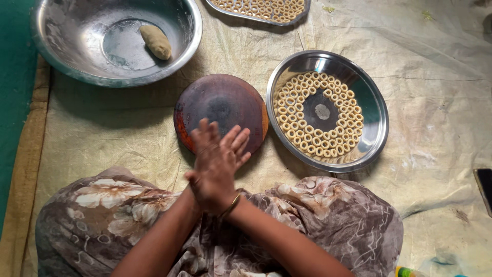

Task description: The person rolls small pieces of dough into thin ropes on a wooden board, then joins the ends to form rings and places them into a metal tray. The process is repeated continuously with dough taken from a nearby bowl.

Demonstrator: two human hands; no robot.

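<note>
My right hand [212, 177], with a bangle at the wrist, lies flat on top of my left hand [240, 144], palm pressed to palm. Both hover over the near edge of a round dark wooden board [221, 102]. Anything between the palms is hidden. To the right of the board stands a steel plate [375, 110] with several small dough rings [307, 92] laid in circles around its bare middle. A large steel bowl [66, 64] at the far left holds one lump of dough [156, 42].
A second steel tray [302, 11] of dough rings sits at the top edge. Everything rests on a pale wrinkled sheet [435, 56] over a green floor [15, 102]. A dark phone [484, 187] lies at the right edge. My lap in floral cloth [113, 205] fills the bottom.
</note>
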